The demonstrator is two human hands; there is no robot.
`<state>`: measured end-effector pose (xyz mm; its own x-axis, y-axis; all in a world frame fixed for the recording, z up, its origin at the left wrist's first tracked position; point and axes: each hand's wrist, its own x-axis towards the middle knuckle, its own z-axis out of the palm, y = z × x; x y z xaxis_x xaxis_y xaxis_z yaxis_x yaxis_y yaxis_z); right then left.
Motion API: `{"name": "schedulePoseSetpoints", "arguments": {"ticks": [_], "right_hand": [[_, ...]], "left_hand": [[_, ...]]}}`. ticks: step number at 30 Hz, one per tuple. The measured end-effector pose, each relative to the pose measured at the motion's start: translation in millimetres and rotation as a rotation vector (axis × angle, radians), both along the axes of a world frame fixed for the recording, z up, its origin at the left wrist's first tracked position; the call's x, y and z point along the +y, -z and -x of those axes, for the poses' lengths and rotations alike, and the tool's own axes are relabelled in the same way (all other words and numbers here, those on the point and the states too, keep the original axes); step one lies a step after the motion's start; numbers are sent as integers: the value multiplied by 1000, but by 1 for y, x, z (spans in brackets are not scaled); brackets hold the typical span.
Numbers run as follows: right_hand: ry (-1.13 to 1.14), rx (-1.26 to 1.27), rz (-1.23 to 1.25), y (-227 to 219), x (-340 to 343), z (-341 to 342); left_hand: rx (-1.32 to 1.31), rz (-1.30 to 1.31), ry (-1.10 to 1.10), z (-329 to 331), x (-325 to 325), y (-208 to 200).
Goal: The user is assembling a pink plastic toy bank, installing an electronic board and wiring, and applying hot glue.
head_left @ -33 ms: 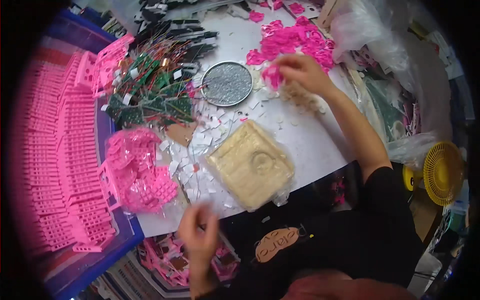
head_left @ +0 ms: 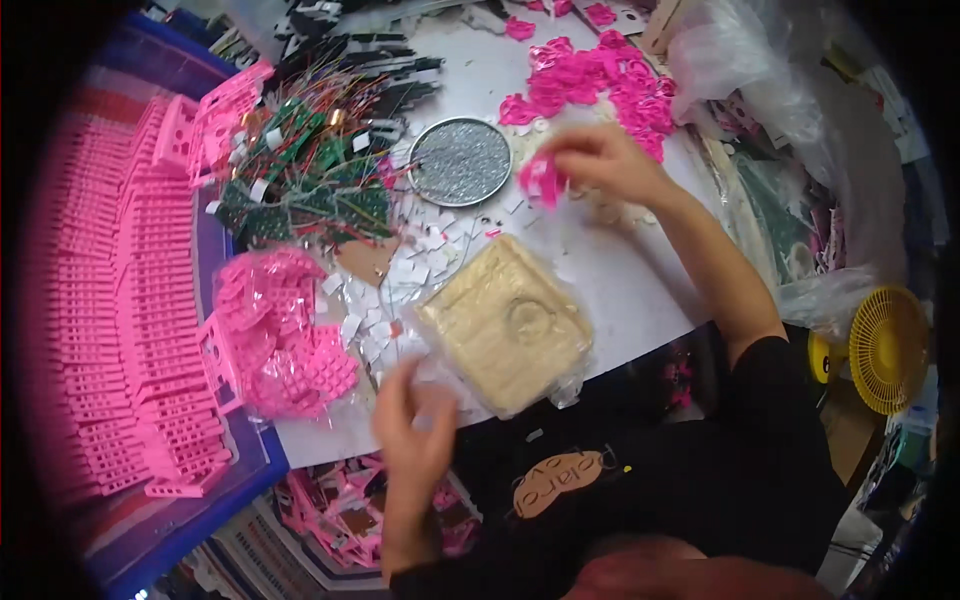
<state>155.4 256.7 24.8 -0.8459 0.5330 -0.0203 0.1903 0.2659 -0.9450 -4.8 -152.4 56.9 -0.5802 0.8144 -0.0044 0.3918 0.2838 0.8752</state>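
Pinched in my right hand (head_left: 607,163) is a bright pink plastic piece (head_left: 541,183), held over the white table just right of a round tin of silvery grains (head_left: 460,162). A heap of similar pink pieces (head_left: 590,80) lies beyond that hand. My left hand (head_left: 415,420), somewhat blurred, hovers by the table's near edge with thumb and finger apart and nothing visible between them. Between the hands lies a square beige slab in clear plastic wrap (head_left: 510,330), with a round mark on its top.
Green circuit boards with wires (head_left: 310,190) pile up at the far left. Below them sits a clear bag of pink parts (head_left: 280,340). Stacked pink frames (head_left: 130,300) fill a blue crate on the left. White paper bits (head_left: 408,270) litter the table. A yellow fan (head_left: 888,350) stands right.
My right hand has come slightly nearer with the pink piece. My left hand has risen and shifted right, toward the wrapped slab.
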Motion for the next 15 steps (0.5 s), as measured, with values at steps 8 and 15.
{"name": "schedulePoseSetpoints", "arguments": {"ticks": [8,15], "right_hand": [[77,152,-383,-17,-130,-6],[-193,69,-582,11,-130,-12]], "left_hand": [[-744,-285,47,-31,141,38],[-497,-115,83,-62,104,59]]}}
